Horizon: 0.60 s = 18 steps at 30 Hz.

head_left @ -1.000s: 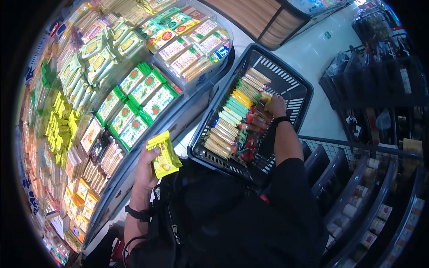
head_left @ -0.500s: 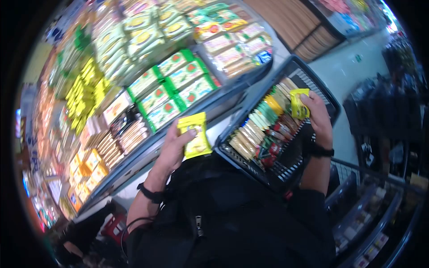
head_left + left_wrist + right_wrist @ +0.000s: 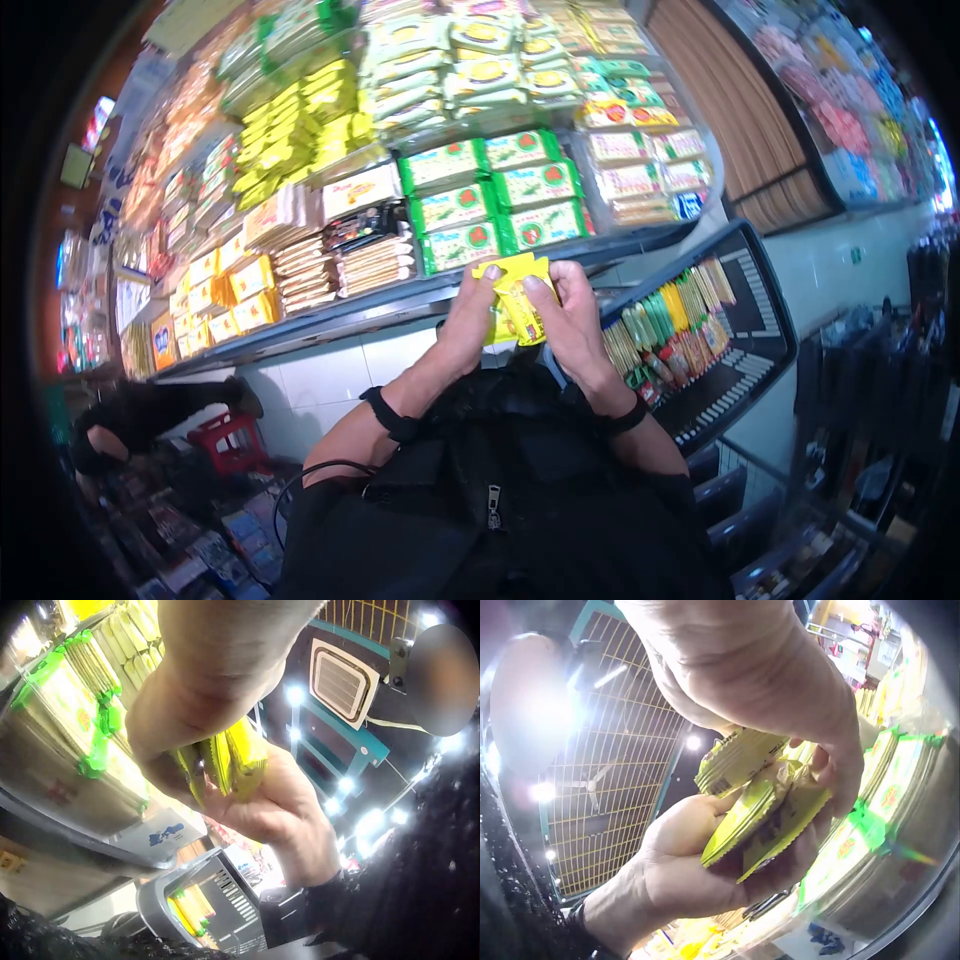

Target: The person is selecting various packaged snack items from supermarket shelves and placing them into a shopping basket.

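Beside the display, both hands (image 3: 520, 322) pinch yellow packets (image 3: 518, 300), whose slick wrappers could slip if squeezed unevenly.

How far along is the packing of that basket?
Partway, it seems. Done: rows of packets lie in the basket. In hand: a few yellow packets, held between left hand and right hand. Left: probably putting these in. The display holds more; whether any are wanted, I can't tell.
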Each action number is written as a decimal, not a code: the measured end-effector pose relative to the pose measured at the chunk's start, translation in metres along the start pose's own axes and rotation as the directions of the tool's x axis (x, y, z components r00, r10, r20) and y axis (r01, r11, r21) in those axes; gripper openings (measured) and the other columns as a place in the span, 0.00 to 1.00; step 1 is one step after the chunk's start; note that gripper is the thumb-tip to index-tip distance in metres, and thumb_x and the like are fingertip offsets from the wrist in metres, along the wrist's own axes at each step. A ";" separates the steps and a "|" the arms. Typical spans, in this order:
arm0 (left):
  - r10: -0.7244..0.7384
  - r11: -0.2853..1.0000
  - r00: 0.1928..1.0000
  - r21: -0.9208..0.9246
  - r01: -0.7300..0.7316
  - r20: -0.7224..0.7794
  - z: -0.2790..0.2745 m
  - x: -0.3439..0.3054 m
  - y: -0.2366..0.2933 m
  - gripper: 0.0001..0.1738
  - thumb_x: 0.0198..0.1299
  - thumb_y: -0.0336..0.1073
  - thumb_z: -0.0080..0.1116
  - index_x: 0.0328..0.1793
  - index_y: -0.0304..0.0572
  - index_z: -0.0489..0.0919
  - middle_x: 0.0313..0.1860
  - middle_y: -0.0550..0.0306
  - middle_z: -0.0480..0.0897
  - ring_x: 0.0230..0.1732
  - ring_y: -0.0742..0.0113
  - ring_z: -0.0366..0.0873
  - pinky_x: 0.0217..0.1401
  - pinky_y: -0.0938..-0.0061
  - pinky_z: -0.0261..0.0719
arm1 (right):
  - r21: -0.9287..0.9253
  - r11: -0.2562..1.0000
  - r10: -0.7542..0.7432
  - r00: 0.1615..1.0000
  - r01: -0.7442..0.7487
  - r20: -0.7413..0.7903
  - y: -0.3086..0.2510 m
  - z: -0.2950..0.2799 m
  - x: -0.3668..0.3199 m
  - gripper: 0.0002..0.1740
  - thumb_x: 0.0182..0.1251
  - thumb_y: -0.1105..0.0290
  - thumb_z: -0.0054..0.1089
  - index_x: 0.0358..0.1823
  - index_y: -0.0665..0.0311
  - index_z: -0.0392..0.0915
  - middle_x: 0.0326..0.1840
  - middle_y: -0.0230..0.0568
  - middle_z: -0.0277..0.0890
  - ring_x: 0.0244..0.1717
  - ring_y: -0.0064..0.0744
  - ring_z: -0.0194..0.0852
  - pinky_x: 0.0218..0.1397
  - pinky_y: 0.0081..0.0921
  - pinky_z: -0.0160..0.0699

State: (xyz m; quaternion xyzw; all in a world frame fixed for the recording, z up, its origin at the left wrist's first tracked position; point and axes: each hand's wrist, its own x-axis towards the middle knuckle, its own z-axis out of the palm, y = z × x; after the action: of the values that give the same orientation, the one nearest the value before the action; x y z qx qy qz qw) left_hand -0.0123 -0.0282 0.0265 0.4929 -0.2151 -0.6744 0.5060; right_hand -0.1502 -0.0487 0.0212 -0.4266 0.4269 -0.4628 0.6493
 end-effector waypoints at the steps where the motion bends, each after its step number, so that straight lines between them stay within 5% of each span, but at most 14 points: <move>1: 0.076 0.996 0.997 0.052 -0.075 -0.018 -0.009 0.007 -0.011 0.25 0.76 0.48 0.36 0.70 0.40 0.60 0.59 0.50 0.69 0.60 0.64 0.66 0.66 0.69 0.65 | 0.025 1.000 0.007 1.000 -0.007 0.016 0.003 0.004 0.002 0.13 0.72 0.68 0.54 0.50 0.70 0.66 0.45 0.41 0.74 0.43 0.19 0.71 0.47 0.20 0.74; 4: 0.263 0.949 0.964 0.190 -0.252 -0.037 -0.023 0.010 -0.021 0.29 0.75 0.49 0.35 0.71 0.35 0.55 0.61 0.46 0.66 0.62 0.64 0.64 0.67 0.70 0.62 | 0.128 0.992 -0.018 0.999 0.023 -0.043 0.007 0.023 0.008 0.13 0.73 0.69 0.52 0.51 0.70 0.66 0.45 0.40 0.74 0.44 0.18 0.71 0.49 0.20 0.73; 5: 0.283 0.948 0.958 0.165 -0.273 -0.043 -0.022 0.008 -0.018 0.31 0.74 0.49 0.37 0.72 0.33 0.52 0.61 0.43 0.66 0.62 0.63 0.64 0.67 0.69 0.64 | 0.101 0.995 0.006 1.000 -0.005 -0.011 0.007 0.026 0.010 0.18 0.75 0.68 0.48 0.58 0.73 0.64 0.48 0.40 0.74 0.47 0.21 0.71 0.52 0.21 0.72; 8: 0.328 0.858 0.945 0.413 -0.305 0.017 -0.022 -0.005 -0.003 0.37 0.72 0.47 0.46 0.73 0.30 0.44 0.60 0.41 0.67 0.60 0.60 0.68 0.64 0.68 0.68 | -0.172 0.985 0.030 0.992 -0.009 0.120 -0.006 0.043 0.007 0.22 0.76 0.67 0.43 0.65 0.74 0.59 0.52 0.43 0.73 0.49 0.26 0.72 0.54 0.24 0.71; 9: 0.282 0.886 0.959 0.378 -0.269 0.023 -0.026 -0.008 -0.001 0.36 0.73 0.48 0.45 0.74 0.36 0.45 0.61 0.46 0.65 0.61 0.65 0.65 0.65 0.70 0.65 | -0.138 0.989 0.074 0.985 -0.053 0.154 -0.004 0.047 0.005 0.26 0.76 0.66 0.40 0.70 0.75 0.54 0.56 0.46 0.71 0.55 0.30 0.70 0.59 0.26 0.69; 13: 0.299 0.935 0.954 0.191 -0.298 0.020 -0.040 0.000 0.014 0.38 0.70 0.47 0.48 0.73 0.33 0.45 0.60 0.43 0.67 0.61 0.61 0.67 0.64 0.69 0.67 | -0.049 0.991 0.130 0.966 -0.123 0.224 -0.014 0.061 0.013 0.29 0.74 0.70 0.42 0.72 0.75 0.50 0.65 0.51 0.63 0.65 0.32 0.62 0.68 0.27 0.59; 16: 0.234 0.966 0.972 0.105 -0.234 0.015 -0.060 0.000 0.028 0.36 0.71 0.45 0.47 0.74 0.35 0.45 0.62 0.43 0.66 0.62 0.62 0.66 0.65 0.69 0.66 | -0.149 0.989 0.014 0.990 0.008 0.140 -0.003 0.081 0.016 0.32 0.71 0.73 0.46 0.72 0.77 0.49 0.69 0.54 0.59 0.69 0.36 0.58 0.72 0.30 0.55; 18: 0.281 0.956 0.959 0.083 -0.282 0.026 -0.075 0.005 0.036 0.35 0.71 0.44 0.47 0.74 0.37 0.46 0.62 0.44 0.65 0.63 0.63 0.65 0.66 0.69 0.65 | -0.140 0.989 0.076 0.970 -0.044 0.233 -0.006 0.095 0.024 0.33 0.68 0.75 0.49 0.71 0.77 0.48 0.69 0.55 0.58 0.71 0.39 0.56 0.74 0.33 0.52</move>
State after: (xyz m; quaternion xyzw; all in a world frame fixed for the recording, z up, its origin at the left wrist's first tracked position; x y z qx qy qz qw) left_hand 0.0707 -0.0317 0.0211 0.4737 -0.3153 -0.5889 0.5739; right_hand -0.0568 -0.0576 0.0486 -0.5083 0.3889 -0.3591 0.6793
